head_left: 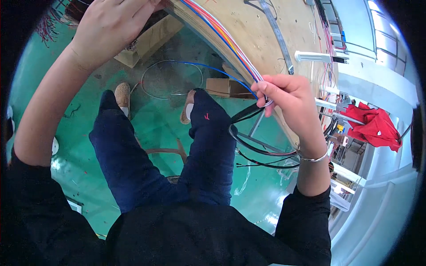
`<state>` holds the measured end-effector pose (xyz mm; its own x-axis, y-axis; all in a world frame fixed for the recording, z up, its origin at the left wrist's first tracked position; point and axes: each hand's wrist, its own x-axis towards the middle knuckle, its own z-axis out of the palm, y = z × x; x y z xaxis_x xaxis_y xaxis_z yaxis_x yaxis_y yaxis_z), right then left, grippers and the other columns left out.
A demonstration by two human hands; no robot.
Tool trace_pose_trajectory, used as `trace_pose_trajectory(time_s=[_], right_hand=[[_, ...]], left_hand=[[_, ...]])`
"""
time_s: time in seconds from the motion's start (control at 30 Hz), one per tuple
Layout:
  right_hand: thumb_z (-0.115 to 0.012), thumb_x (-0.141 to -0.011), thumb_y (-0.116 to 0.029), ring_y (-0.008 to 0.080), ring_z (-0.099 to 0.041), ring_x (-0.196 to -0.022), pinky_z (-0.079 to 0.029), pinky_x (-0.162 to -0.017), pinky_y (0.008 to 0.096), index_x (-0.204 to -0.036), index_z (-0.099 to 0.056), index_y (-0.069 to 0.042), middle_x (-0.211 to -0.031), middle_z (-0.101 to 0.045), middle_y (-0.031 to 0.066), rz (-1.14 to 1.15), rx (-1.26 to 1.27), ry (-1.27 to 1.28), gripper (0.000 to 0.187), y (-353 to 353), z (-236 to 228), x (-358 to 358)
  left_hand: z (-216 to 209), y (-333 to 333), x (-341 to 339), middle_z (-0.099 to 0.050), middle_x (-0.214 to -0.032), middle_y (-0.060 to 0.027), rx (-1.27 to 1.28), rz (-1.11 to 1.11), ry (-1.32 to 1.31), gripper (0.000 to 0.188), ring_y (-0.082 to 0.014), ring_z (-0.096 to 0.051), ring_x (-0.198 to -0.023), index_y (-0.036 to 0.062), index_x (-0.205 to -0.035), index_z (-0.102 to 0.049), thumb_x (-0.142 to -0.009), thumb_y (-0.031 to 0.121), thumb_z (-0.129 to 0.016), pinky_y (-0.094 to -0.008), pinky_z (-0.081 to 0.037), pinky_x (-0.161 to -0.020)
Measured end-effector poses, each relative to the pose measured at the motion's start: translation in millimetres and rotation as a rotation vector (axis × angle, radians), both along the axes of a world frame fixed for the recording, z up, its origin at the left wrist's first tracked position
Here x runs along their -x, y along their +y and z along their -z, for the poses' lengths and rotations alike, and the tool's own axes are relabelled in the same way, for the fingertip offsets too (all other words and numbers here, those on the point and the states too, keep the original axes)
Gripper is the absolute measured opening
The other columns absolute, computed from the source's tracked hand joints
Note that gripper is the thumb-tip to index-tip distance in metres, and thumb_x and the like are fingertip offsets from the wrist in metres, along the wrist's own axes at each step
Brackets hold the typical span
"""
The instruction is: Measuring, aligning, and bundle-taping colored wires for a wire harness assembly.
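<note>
My right hand [290,99] is closed in a pinch round a bundle of thin wires [226,37], colored white, red, orange and blue, that runs along the edge of a wooden board [248,40]. Below the fingers, black-sleeved cable [248,113] hangs in a loop beside my right leg. A blue wire [222,71] branches away and droops over the floor. My left hand [113,22] is at the top edge, near the board's far end. Its fingers look bent together, but the tips are cut off and what they hold is hidden.
On the board lies a metal ruler [277,33]. White brackets [315,56] and more wires line its right side. Beneath stand a cardboard box [217,86] and a crate [151,40]. A red cloth [375,126] hangs at the right. The floor [80,155] is green.
</note>
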<state>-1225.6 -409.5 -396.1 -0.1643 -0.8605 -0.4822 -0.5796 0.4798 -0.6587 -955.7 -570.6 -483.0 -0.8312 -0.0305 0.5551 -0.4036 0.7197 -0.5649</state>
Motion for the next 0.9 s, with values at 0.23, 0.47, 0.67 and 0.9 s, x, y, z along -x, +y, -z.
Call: trace_pose_trajectory(time_s=[0.23,0.47,0.67,0.9], right_hand=[[-0.06,-0.092,-0.012,0.008,-0.06,-0.06,-0.045,-0.046,0.0189,-0.093,-0.07,0.006,-0.071,-0.064,0.005,0.002,-0.06,-0.005,0.021,-7,1,5],[-0.061,-0.091,-0.011,0.0079,-0.06,-0.06,-0.045,-0.047,0.0188,-0.092,-0.07,0.006,-0.071,-0.065,0.0054,0.003,-0.03,-0.038,0.02,-6,-1,3],[-0.061,-0.091,-0.011,0.0076,-0.061,-0.061,-0.045,-0.048,0.0189,-0.093,-0.07,0.007,-0.07,-0.065,0.0063,0.009,0.002,-0.076,0.02,-1,4,9],[-0.062,-0.091,-0.013,0.0039,-0.052,-0.052,-0.037,-0.045,0.0165,-0.092,-0.071,0.005,-0.067,-0.064,0.0035,0.045,0.033,-0.093,0.02,-1,5,2]], left_hand=[[5,-2,0,-0.061,-0.1,-0.0186,-0.018,0.0,0.03,0.035,-0.0304,-0.063,-0.093,-0.0127,-0.1,-0.062,-0.07,0.005,-0.066,-0.0356,-0.057,-0.079],[-1,1,-2,-0.061,-0.098,-0.0199,-0.126,0.036,0.044,0.037,-0.0316,-0.063,-0.091,-0.0131,-0.099,-0.062,-0.066,0.005,-0.064,-0.0371,-0.057,-0.078],[-3,0,2,-0.061,-0.098,-0.0209,-0.066,0.034,0.031,0.039,-0.0314,-0.063,-0.091,-0.0132,-0.097,-0.063,-0.061,0.002,-0.063,-0.0372,-0.057,-0.078],[27,-5,-5,-0.06,-0.117,-0.0076,-0.248,-0.073,0.174,0.046,-0.0225,-0.057,-0.11,-0.0007,-0.124,-0.058,-0.081,0.013,-0.063,-0.0328,-0.05,-0.092]])
